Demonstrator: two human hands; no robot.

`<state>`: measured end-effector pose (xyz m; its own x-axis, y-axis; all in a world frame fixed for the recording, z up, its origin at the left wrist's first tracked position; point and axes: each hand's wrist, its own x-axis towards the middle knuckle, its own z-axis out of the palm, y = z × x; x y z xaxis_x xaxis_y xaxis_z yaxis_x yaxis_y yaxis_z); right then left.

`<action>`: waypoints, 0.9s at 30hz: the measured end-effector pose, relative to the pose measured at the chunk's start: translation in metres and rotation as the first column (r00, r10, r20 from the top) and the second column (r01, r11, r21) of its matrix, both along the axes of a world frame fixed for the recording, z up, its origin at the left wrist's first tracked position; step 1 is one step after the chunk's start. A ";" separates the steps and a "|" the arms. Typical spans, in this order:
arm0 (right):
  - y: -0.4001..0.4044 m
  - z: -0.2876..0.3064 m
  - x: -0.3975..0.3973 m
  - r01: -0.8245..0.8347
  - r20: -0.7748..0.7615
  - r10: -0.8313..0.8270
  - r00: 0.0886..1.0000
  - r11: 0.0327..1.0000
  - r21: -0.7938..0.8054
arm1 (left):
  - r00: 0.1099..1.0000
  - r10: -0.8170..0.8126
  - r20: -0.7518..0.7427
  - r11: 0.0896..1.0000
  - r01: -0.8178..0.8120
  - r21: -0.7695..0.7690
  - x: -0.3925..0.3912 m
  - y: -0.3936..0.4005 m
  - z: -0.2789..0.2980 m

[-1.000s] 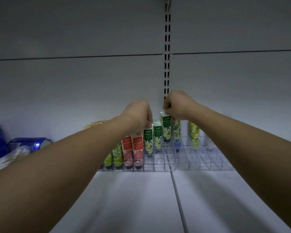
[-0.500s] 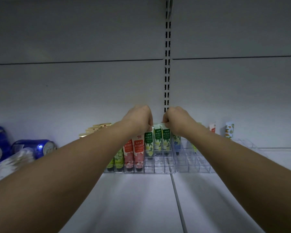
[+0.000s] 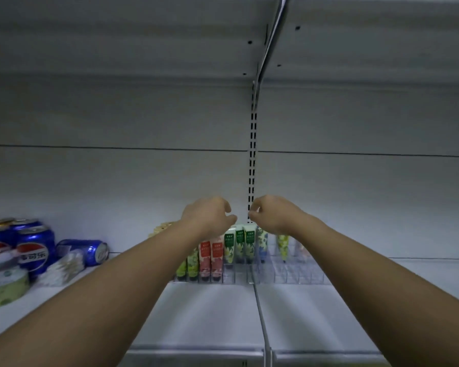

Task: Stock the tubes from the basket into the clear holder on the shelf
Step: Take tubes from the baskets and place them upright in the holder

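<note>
At the back of the white metal shelf (image 3: 210,313), a row of small upright squeeze tubes is standing in the clear plastic gridded holder (image 3: 239,276): two lime-green ones (image 3: 187,264) at the left, then two red and pink floral ones (image 3: 211,256), then three white tubes with dark green labels (image 3: 240,243), with a blue-patterned tube (image 3: 262,243) and a yellow-green one (image 3: 282,245) sitting further right, past the shelf seam. Both of the person's hands are hovering just above the tops of the green-labelled tubes, touching none of them: the left hand (image 3: 210,217) is hanging with fingers loosely curled around nothing, and the right hand (image 3: 272,214) is doing the same, thumb and forefinger close together but pinching nothing visible. Judging from this, a good part of the stocking is already done, and the green-labelled tubes look fully seated. Many compartments are showing vacant, mostly across the front and right, so room is remaining. No basket is appearing in view, so how many tubes are left cannot be told. Blue cola cans (image 3: 35,247) and a light green roll of tape (image 3: 4,288) are sitting well apart at the left.
</note>
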<state>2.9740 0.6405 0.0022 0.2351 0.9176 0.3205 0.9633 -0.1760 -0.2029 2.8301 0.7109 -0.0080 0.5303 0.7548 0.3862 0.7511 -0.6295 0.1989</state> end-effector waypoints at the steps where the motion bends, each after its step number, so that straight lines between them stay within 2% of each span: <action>1: -0.011 0.001 -0.008 -0.009 -0.015 0.009 1.000 1.000 -0.005 | 1.000 0.001 0.018 1.000 -0.001 -0.017 -0.010 -0.009 -0.001; 5: -0.062 -0.004 -0.045 -0.060 -0.039 0.059 0.997 0.998 -0.032 | 0.994 0.010 0.113 0.997 -0.001 -0.074 -0.055 -0.051 -0.010; 9: -0.112 -0.022 -0.089 -0.137 -0.081 0.131 0.988 0.987 -0.080 | 0.990 -0.004 0.143 0.992 0.023 -0.128 -0.104 -0.100 -0.034; 13: -0.144 -0.059 -0.129 -0.232 -0.182 0.192 0.964 0.945 -0.229 | 0.969 0.023 0.246 0.969 0.038 -0.244 -0.153 -0.135 -0.083; 16: -0.153 -0.104 -0.158 -0.303 -0.283 0.218 0.934 0.904 -0.302 | 0.945 0.115 0.306 0.927 0.008 -0.374 -0.185 -0.144 -0.137; 22: -0.143 -0.236 -0.192 -0.347 -0.440 0.124 0.889 0.809 -0.474 | 0.939 0.272 0.212 0.770 -0.080 -0.633 -0.214 -0.149 -0.267; 27: -0.126 -0.349 -0.198 -0.342 -0.545 -0.060 0.836 0.721 -0.603 | 0.942 0.332 0.051 0.643 -0.186 -0.743 -0.208 -0.148 -0.371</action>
<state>2.7758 0.5143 -0.3467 0.0206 0.8687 -0.4949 0.7785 -0.3245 -0.5372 2.6222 0.5629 -0.3791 0.2508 0.9279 -0.2758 0.7690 -0.0180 0.6389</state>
